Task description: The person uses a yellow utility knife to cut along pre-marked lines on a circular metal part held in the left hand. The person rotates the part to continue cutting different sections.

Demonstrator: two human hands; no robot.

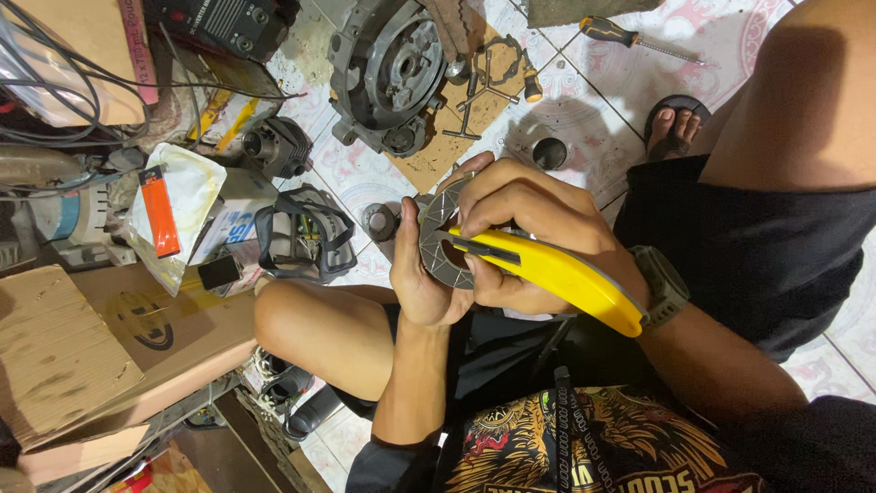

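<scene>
Yellow knife (557, 272) in my right hand (538, 228), its tip laid against the grey disc (443, 242) near the frame's centre. My left hand (422, 274) grips the disc by its lower left rim, thumb over the edge, holding it upright between my knees. My right hand is clenched round the knife's handle, forefinger pressing along the top toward the blade. A watch (662, 285) sits on that wrist.

The disc is a flat ring with radial grooves on its face; the blade meets it at the inner edge, right of centre. The upper part of the face looks pale and clean, the lower part darker, so I judge the scraping as partly done, with the lower sector left. How much residue remains I cannot tell at this size.

Surroundings: 1 engine case (388, 68) lies at top centre, on cardboard on the tiled floor (584, 119). A T-wrench (470, 100) rests just right of it, and 1 screwdriver (630, 38) lies further right, near the top edge. A cylinder (274, 146) sits at upper left beside a bag with an orange box (160, 210). Cardboard boxes (82, 356) fill the lower left.
</scene>
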